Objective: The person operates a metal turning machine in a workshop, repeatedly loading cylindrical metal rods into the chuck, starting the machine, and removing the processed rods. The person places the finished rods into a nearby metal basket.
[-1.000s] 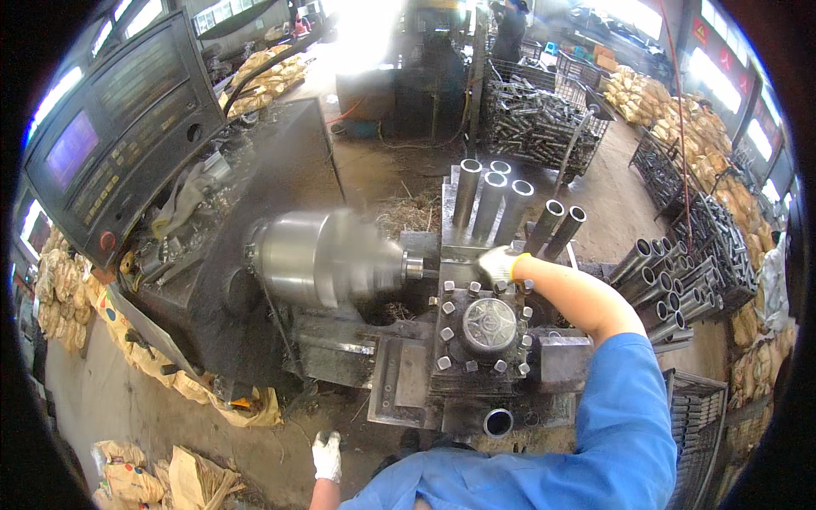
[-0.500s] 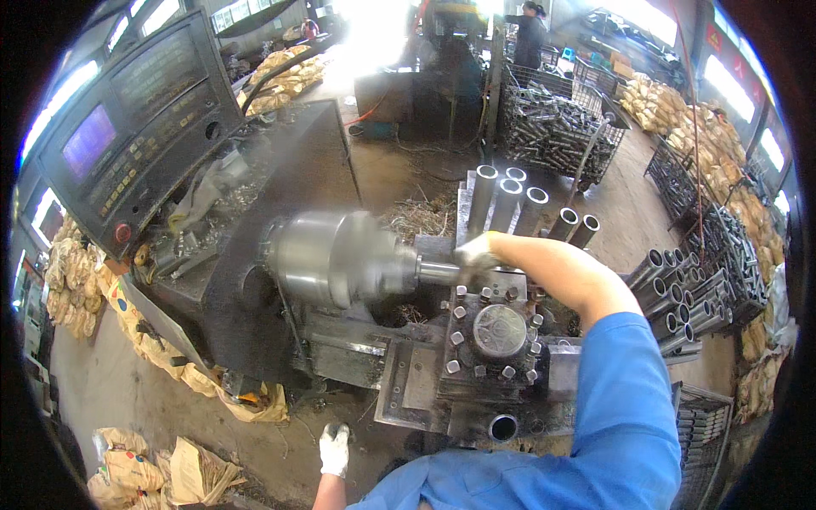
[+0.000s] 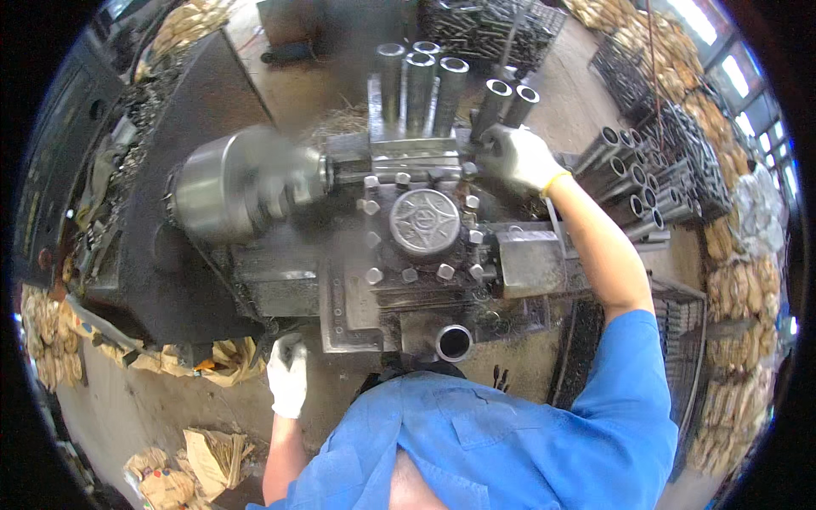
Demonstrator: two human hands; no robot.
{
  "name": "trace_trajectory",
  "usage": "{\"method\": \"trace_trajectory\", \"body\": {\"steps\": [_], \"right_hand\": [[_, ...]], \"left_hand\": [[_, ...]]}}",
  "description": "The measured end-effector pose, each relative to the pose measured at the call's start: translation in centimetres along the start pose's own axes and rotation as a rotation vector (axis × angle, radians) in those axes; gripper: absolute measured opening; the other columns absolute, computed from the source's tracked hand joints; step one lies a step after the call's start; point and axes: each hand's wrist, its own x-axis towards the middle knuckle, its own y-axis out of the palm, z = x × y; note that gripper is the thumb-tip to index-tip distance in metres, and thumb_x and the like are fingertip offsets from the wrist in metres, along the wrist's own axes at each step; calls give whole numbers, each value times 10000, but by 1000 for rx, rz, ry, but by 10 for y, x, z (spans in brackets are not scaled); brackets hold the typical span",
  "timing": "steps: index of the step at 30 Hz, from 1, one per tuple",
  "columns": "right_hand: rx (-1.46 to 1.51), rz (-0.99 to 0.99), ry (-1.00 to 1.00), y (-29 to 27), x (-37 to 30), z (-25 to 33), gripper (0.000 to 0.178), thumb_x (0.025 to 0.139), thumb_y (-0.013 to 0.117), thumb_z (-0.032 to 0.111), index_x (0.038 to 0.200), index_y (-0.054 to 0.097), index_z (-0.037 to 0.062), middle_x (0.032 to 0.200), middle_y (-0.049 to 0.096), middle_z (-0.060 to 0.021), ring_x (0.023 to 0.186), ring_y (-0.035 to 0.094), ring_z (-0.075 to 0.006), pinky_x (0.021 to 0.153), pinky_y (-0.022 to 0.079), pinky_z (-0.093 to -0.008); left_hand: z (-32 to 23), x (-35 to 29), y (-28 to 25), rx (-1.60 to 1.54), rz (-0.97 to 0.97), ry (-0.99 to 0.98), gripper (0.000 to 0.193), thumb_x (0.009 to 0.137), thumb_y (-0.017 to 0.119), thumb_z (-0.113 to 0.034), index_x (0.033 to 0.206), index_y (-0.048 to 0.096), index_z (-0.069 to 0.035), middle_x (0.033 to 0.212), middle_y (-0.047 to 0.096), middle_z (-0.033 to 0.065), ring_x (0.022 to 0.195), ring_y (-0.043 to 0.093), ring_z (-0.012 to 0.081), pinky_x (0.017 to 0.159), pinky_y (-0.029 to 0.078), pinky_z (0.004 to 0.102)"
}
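Observation:
My left hand (image 3: 287, 378), in a white glove, is by the lower edge of the lathe bed, fingers loosely bent and apart, with nothing visible in it. My right hand (image 3: 523, 160), gloved too, reaches past the tool post (image 3: 425, 223), just below two upright metal tubes (image 3: 495, 104). Its fingers are dark and blurred, so their grip is unclear. Left of the tool post is the lathe chuck (image 3: 225, 183), its jaw end smeared by motion. Several more tubes (image 3: 418, 89) stand behind the tool post.
On the right, a stack of metal tubes (image 3: 633, 183) lies with open ends facing me. A wire basket of metal parts (image 3: 489, 34) is at the back. Brown sacks (image 3: 739, 314) line the right side; paper bags (image 3: 212, 459) lie on the floor at lower left.
My view has tilted down and shifted right. My right hand has left the bar at the chuck and moved right to the standing tubes. My left hand has risen to the lathe's edge.

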Motion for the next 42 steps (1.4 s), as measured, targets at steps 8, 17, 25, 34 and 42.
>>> {"method": "trace_trajectory", "body": {"steps": [8,17,25,34,42], "right_hand": [[258,-26,-107,-118,-67,118,351,898,806,225,1199,737,60,804,727,-137,757,746,-246,728,576,-407],[-473,179,-764,-127,-114,222,488,855,664,213,1334,668,117,1346,625,-130,1129,660,-309,707,611,-384],[-332,41,-355,-125,1,180,317,793,788,252,1040,705,71,862,741,-169,775,755,-359,696,609,-469],[-398,521,-153,19,99,112,373,757,787,327,945,814,6,892,780,-244,863,797,-352,757,639,-463],[197,504,-525,91,111,33,466,713,881,357,917,739,-37,847,735,-257,777,726,-396,715,568,-478]], "left_hand": [[-152,0,120,123,503,656,619,766,916,-426,1221,704,-64,990,774,163,898,772,366,785,626,465],[-225,28,66,1,726,549,541,837,837,-496,1131,729,-56,840,748,187,798,743,392,757,599,450],[-170,87,-43,-470,-27,410,601,1043,608,-535,1319,640,-3,1033,721,67,874,648,119,780,559,304],[101,39,-29,-662,-387,-416,311,1032,693,-335,1161,664,-54,941,746,108,681,702,210,563,595,355],[200,22,-122,-815,-1044,-428,449,1037,619,-588,984,650,-144,763,618,15,606,555,175,545,474,363]]}}
